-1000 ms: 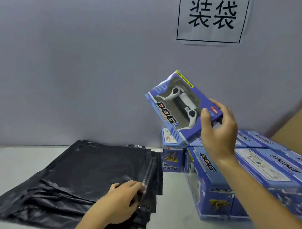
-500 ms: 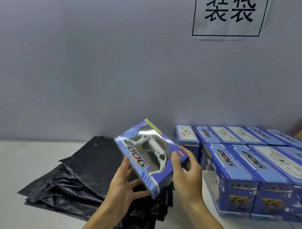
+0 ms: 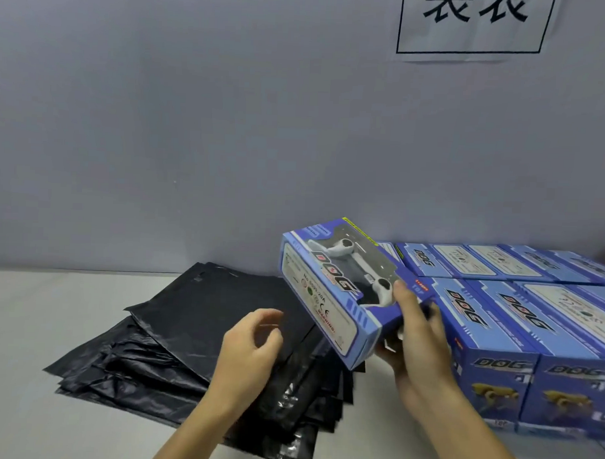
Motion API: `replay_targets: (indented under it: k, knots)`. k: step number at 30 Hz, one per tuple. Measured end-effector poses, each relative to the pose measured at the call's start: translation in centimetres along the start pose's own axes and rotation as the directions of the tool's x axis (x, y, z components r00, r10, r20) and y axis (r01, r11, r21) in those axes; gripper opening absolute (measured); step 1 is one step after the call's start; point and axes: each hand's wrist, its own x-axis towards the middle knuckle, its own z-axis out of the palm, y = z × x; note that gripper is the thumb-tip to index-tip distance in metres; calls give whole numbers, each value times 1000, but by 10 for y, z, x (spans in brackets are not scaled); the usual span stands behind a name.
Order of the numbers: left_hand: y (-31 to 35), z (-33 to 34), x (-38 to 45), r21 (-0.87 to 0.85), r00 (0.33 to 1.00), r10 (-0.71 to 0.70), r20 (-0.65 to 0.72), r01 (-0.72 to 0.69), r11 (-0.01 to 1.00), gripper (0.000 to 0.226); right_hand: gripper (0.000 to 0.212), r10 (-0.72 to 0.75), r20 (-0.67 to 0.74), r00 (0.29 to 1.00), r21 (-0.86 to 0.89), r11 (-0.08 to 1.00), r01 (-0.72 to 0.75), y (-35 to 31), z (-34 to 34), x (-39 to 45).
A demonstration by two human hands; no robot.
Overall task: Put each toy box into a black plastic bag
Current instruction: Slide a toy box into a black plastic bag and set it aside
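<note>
right hand (image 3: 417,350) grips glossy rectangular toy box (image 3: 340,289) | crinkled black bags (image 3: 174,338)

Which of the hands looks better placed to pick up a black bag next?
The left hand: it hovers empty, fingers loose, over the pile of black bags. The right hand grips the toy box.

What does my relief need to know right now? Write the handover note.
Right hand: grips one toy box by its near end, tilted in the air over the right edge of the bag pile.
Left hand: holds nothing, fingers loosely curled above the pile of black plastic bags.
Stacked toy boxes: on the table at right, unbagged.
Done: one box picked up. No bagged box in view.
Left: open a bag, slide the held box in, then repeat for the stack.
</note>
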Motion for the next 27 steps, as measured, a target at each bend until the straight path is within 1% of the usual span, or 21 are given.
replay_targets:
  k: [1,2,3,4,5,6,7,8,10,14,16,17,19,21,24,27]
  knots:
    - [-5,-2,0,188,998,62,34,-67,980,27,35,-5,-12,1000,-1,1000,5,-2,-2,2]
    - [-9,-3,-2,327,991,62,116,-97,940,35,36,-9,-21,1000,-4,1000,9,-3,-4,4]
    - [-14,-2,-4,456,979,30,201,-120,882,46,37,-8,-28,1000,-6,1000,8,-3,-5,5]
    - [-17,-1,-5,582,961,-14,278,-157,798,56,38,-6,-33,999,-6,1000,6,-3,-6,6]
    - [-19,1,-7,680,942,-49,332,-203,705,63,39,-5,-34,999,-7,1000,5,-2,-7,7]
    - [-20,1,-8,727,933,-66,355,-231,646,67,40,-6,-32,999,-8,1000,5,-2,-7,7]
    - [-19,0,-8,739,934,-70,350,-229,634,69,41,-8,-29,1000,-9,1000,8,-1,-7,8]
    - [-19,-1,-7,737,939,-75,336,-212,642,68,41,-11,-26,1000,-10,1000,10,-1,-8,8]
    - [-17,-6,-5,741,954,-64,293,-184,646,61,40,-13,-26,1000,-15,1000,13,0,-9,9]
    - [-14,-12,-1,757,988,-10,151,-109,644,33,41,2,-36,999,-35,999,-3,2,-10,10]
    - [-14,-9,-2,757,994,65,89,-110,644,17,41,21,-22,1000,-47,999,-22,1,-12,10]
    - [-13,-7,-2,742,993,103,58,-111,661,9,42,35,-6,999,-56,998,-36,1,-12,10]
    - [-12,-5,-2,690,988,154,-31,-90,718,18,45,75,25,997,-80,994,-73,0,-13,10]
    - [-12,-7,0,637,979,164,-118,-52,769,24,45,112,46,993,-101,989,-107,-2,-14,9]
    - [-9,-14,5,546,965,150,-217,-8,838,25,37,175,102,979,-176,972,-155,-9,-16,9]
    - [-7,-18,7,501,945,153,-288,12,865,25,46,234,143,962,-286,940,-186,-17,-19,10]
